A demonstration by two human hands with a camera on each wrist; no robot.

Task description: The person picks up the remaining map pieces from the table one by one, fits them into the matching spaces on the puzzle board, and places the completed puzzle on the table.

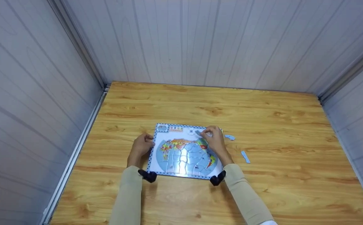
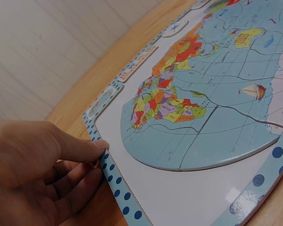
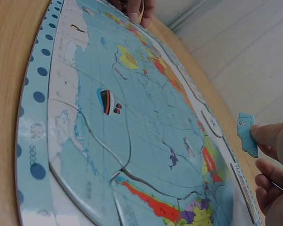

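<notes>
A world map jigsaw puzzle board (image 1: 156, 166) with a blue dotted border lies flat on the table. My left hand (image 1: 142, 144) grips its left edge; in the left wrist view the thumb (image 2: 95, 149) presses on the dotted border, the other fingers curled beside and below it. Over the board's upper right part, my right hand (image 1: 215, 140) pinches a small light blue puzzle piece (image 3: 246, 133) between thumb and finger, held up off the board. Most of the oval map is filled with fitted pieces, coloured lands among blue sea.
Two loose blue pieces lie on the wooden table (image 1: 294, 150) right of the board: a curved piece (image 1: 230, 137) close to its edge and a narrow piece (image 1: 245, 157) farther out. Pale panel walls (image 1: 184, 40) enclose the table at the back and both sides.
</notes>
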